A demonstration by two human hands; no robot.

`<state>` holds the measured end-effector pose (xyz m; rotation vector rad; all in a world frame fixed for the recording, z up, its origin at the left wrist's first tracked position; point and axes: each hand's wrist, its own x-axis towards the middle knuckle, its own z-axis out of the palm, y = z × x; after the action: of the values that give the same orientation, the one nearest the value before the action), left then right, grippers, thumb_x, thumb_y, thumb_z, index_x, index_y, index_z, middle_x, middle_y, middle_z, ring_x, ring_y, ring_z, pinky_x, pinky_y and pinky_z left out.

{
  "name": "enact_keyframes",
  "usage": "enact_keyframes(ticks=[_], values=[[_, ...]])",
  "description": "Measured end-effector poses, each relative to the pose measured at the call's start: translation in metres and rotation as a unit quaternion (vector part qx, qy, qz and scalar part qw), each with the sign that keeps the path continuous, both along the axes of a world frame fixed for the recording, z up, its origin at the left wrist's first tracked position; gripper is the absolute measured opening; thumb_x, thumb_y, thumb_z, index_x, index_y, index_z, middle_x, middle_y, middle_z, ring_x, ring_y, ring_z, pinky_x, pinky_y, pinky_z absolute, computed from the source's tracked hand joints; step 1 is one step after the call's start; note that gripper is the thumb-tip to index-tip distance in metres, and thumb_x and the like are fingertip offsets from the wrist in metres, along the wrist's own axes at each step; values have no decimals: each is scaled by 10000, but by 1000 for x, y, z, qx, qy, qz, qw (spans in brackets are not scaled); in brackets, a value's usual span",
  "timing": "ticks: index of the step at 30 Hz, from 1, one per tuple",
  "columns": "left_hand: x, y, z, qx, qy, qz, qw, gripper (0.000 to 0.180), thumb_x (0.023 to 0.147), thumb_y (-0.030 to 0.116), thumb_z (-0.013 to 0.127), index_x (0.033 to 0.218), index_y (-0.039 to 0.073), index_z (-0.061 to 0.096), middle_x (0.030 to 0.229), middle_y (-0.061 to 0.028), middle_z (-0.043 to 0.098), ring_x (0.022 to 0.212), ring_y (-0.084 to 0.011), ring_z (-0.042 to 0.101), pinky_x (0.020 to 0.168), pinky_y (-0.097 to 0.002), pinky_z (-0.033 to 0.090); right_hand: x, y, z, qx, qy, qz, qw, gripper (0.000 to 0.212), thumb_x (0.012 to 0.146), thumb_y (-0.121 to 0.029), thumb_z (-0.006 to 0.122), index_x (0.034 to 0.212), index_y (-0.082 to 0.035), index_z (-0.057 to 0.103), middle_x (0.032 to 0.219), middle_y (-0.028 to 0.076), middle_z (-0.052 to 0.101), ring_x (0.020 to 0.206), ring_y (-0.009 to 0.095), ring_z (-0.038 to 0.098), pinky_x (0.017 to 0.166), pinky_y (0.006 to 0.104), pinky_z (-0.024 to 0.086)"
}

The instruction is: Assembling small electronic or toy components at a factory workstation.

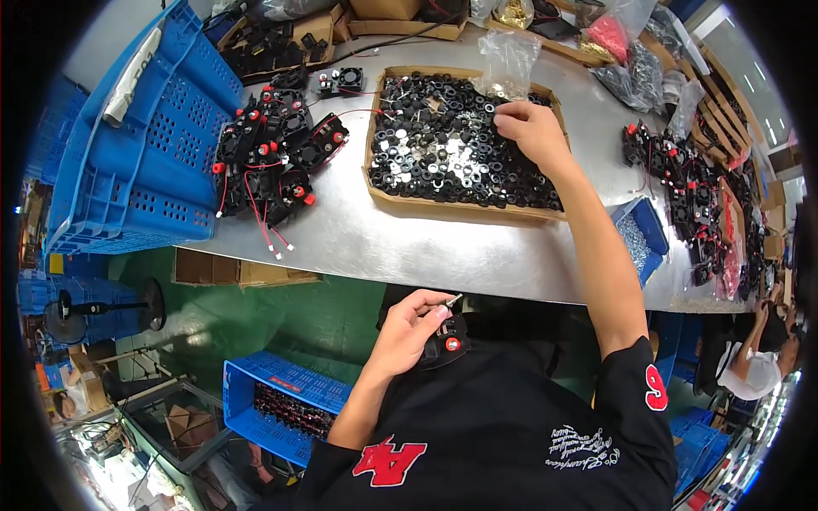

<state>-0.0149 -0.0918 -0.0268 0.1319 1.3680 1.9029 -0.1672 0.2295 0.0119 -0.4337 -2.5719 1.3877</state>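
While the left hand (407,330) grasps a black unit (458,329) with a red knob (452,344), just off the table's near edge and in front of the dark shirt (511,417), the right hand (535,134) reaches over the right part of a cardboard tray (464,209). A thin metal pin (456,301) sticks out by the left thumb and forefinger. The right fingers are bent together among the small black rings and bright metal parts (426,162) in the tray (whether they pinch one, I cannot tell). A clear bag (509,61) lies at the tray's far edge, just beyond that hand. On the steel table (332,238), left of the tray, more black units with fans and red knobs (281,136) are heaped against a blue crate (175,183). To the right, near the right forearm, a blue bin (653,228) holds small metal pieces.
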Motion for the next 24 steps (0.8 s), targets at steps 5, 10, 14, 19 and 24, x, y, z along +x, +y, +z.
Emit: enact_keyframes(ticks=[5, 10, 14, 19, 24], values=[[0, 1, 3, -13, 3, -5, 1000, 223, 955, 72, 571, 1156, -21, 601, 996, -45, 655, 913, -73, 595, 809, -225, 471, 1, 2, 1, -11, 0, 18, 1000, 259, 853, -107, 664, 1067, 39, 671, 979, 98, 694, 848, 152, 654, 791, 264, 520], [0, 2, 3, -15, 14, 3, 1000, 229, 953, 99, 575, 1147, -21, 599, 961, -24, 649, 870, -58, 586, 797, -219, 470, 5, 8, -8, -138, 56, -26, 988, 242, 826, -93, 685, 1034, 31, 691, 893, 104, 719, 747, 154, 685, 707, 252, 548], [-1, -1, 0, -3, -8, 4, 1000, 226, 959, 74, 563, 1159, -26, 597, 986, -55, 653, 906, -81, 594, 813, -232, 472, 9, 12, -10, -119, 50, -29, 991, 254, 836, -100, 675, 1053, 31, 684, 904, 102, 715, 770, 155, 684, 706, 246, 557], [-2, 3, 2, -5, -1, -11, 1000, 233, 959, 82, 565, 1160, -31, 596, 988, -61, 656, 908, -81, 594, 812, -236, 474, 17, 20, -8, -114, 28, -17, 993, 228, 876, -69, 629, 1084, 16, 672, 1013, 70, 686, 912, 155, 653, 778, 266, 548], [0, 5, 4, -7, -2, 0, 1000, 236, 961, 88, 563, 1162, -32, 597, 995, -64, 658, 916, -86, 596, 819, -238, 475, 35, 6, 12, 152, 56, 42, 986, 265, 839, -64, 652, 1102, -42, 676, 951, 88, 671, 854, 191, 650, 759, 306, 519]])
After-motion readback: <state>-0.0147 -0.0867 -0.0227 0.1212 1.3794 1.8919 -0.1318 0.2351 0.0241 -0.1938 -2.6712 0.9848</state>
